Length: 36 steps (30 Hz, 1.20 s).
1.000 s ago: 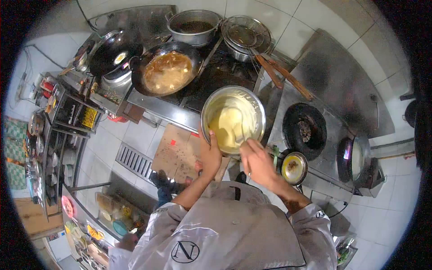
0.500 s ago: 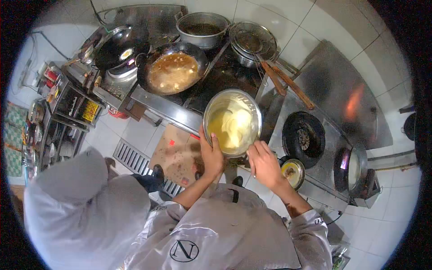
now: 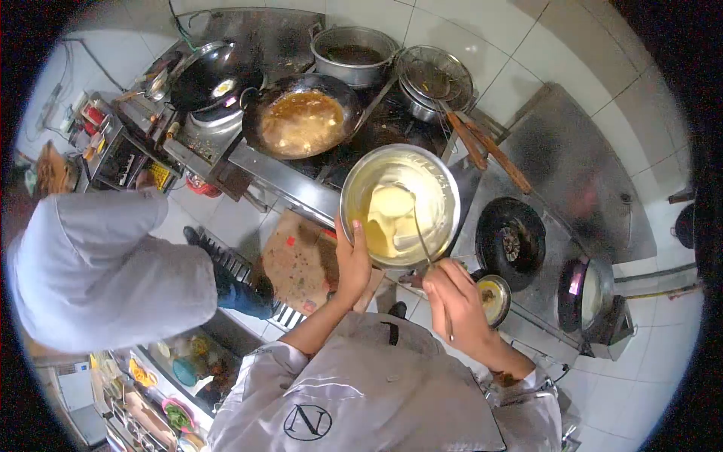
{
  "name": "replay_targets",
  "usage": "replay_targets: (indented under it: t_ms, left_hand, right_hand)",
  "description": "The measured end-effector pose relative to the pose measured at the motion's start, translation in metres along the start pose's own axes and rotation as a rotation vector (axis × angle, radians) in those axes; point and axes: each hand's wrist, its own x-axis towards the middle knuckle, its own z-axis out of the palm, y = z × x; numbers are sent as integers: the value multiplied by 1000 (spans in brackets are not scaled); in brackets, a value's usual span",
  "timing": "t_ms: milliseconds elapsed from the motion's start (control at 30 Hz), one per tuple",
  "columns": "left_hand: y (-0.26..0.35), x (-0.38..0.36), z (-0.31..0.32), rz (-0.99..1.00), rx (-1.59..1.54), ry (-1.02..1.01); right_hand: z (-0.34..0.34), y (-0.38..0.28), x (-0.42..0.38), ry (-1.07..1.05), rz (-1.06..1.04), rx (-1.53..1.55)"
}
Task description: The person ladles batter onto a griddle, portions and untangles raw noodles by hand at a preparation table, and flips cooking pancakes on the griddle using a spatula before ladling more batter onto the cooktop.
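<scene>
In front of my body, a metal mixing bowl [image 3: 452, 192] is tipped towards me, with pale yellow batter [image 3: 388, 239] inside and smeared up its wall. My left hand [image 3: 352, 267] grips the bowl's near left side, thumb on the outside wall. Closed around the handle of a long metal spoon [image 3: 422, 235] is my right hand [image 3: 456, 301], at the bowl's lower right. The spoon reaches over the rim into the batter; its head looks coated. Just right of that hand sits a small bowl [image 3: 493, 300] with yellow liquid.
On the stove beyond stand a wok of bubbling brown liquid [image 3: 301, 124], a metal pot [image 3: 355, 56] and strainers with wooden handles [image 3: 434, 75]. A dark pan [image 3: 510, 239] lies on the right counter. At left, a co-worker [image 3: 113, 264] stands close by.
My right hand has brought the spoon up into clearer view, its handle now rising past the rim. The bowl is tilted more towards me. The co-worker has shifted away to the left.
</scene>
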Motion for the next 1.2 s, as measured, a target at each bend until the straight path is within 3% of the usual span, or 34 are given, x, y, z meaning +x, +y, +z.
replay_targets:
  t_ms: [233,400,467,500,600,667,767,800,867,933,1000,1200]
  left_hand:
    - [2,15,-21,-22,30,-19]
    - [17,16,-29,99,40,-5]
    - [12,16,-32,114,76,1]
    - [9,18,-35,134,115,9]
    - [-12,24,-51,144,107,30]
    - [-23,22,-57,152,133,47]
    - [-31,18,-56,229,238,92]
    - [-34,14,-58,284,326,116]
    - [-38,8,-63,234,196,76]
    - [-44,6,-68,185,64,41]
    - [-44,6,-74,160,31,35]
    - [-17,6,-78,107,97,79]
  right_hand:
    - [-18,-10,-5,-91,-140,-229]
    - [39,40,3,-71,-102,-270]
    - [63,47,0,-116,-191,-204]
    - [61,34,-3,-222,-68,-118]
    - [53,30,2,-289,-9,-114]
    - [76,37,-5,-213,36,-183]
    - [92,7,3,-197,216,228]
    - [95,8,5,-201,220,230]
    - [102,15,12,-50,665,823]
    - [95,6,18,-88,546,693]
    - [96,-2,23,-85,65,-66]
    - [99,0,13,-232,56,148]
